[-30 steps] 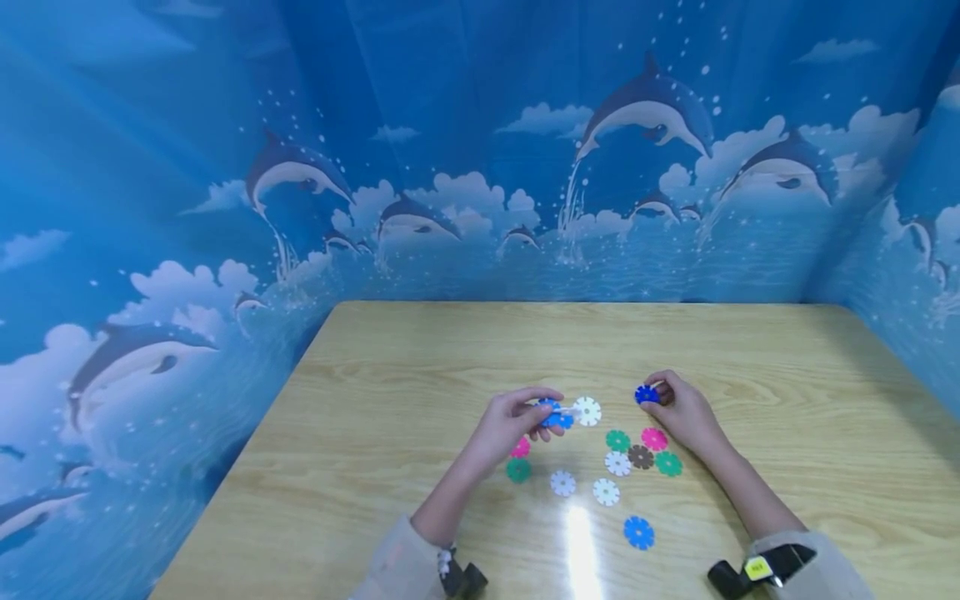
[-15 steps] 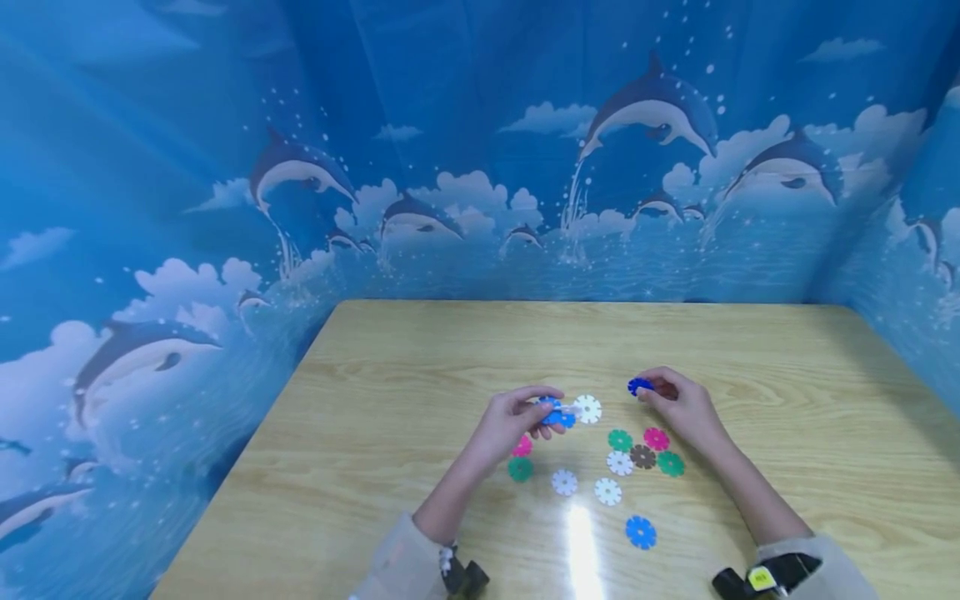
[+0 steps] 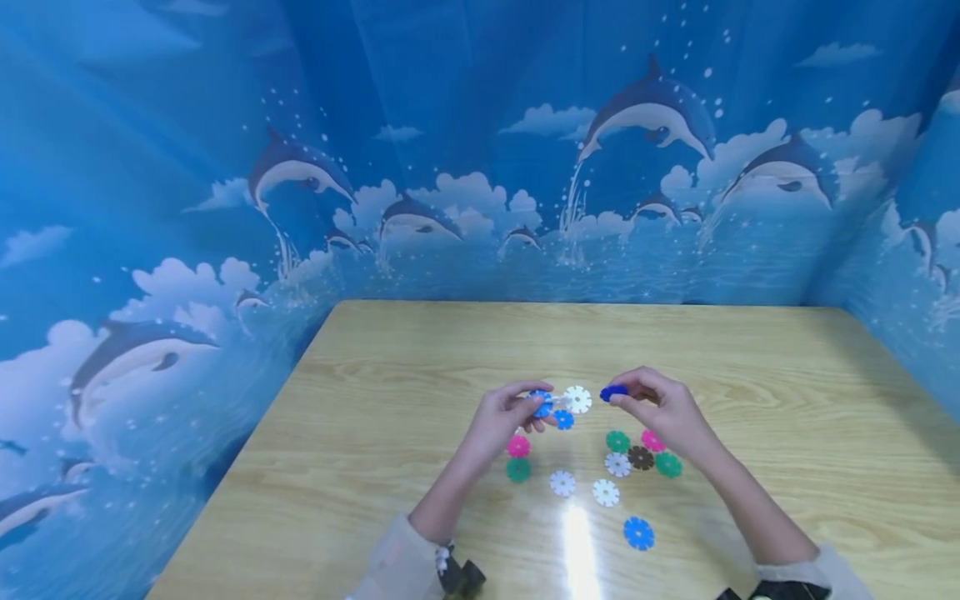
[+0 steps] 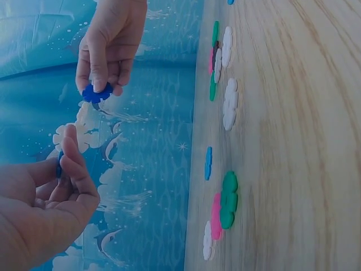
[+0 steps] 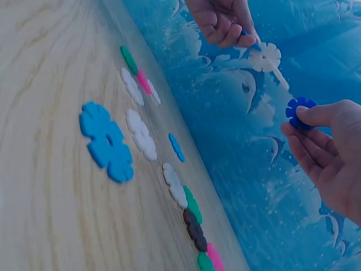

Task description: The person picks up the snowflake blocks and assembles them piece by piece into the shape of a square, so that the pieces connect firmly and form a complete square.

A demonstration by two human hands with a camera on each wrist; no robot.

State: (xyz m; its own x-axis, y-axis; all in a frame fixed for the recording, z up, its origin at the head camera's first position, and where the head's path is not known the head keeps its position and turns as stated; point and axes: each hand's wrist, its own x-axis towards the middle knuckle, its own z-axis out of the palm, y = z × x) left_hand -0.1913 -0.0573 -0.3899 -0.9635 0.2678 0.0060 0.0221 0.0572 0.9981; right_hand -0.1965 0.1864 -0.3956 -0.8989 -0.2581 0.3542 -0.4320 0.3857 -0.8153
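Note:
Above the table, my left hand [image 3: 495, 425] pinches a blue snowflake disc [image 3: 542, 403] between thumb and fingers. White notched discs are joined to it: one faces the head camera [image 3: 578, 400], and another appears edge-on in the right wrist view [image 5: 280, 78]. Just to the right, my right hand [image 3: 671, 412] holds a dark blue snowflake disc [image 5: 299, 112] by its edge, thumb on its face. In the left wrist view that dark blue disc [image 4: 97, 93] is close to the white pieces; whether they touch is unclear there, but the head view has a small gap.
Loose discs lie flat on the wooden table [image 3: 390, 375]: a blue one [image 3: 564, 419] below the hands, pink [image 3: 518, 446] and green [image 3: 518, 470] at left, white [image 3: 606, 492] in front, a brown one [image 3: 641, 457] amid a cluster, and blue [image 3: 639, 533] nearest. A dolphin-print curtain [image 3: 465, 167] stands behind.
My right hand has moved left with the dark blue disc, nearer the left hand's pieces, and the disc has tilted. My left hand has shifted slightly left, uncovering a blue disc on the table.

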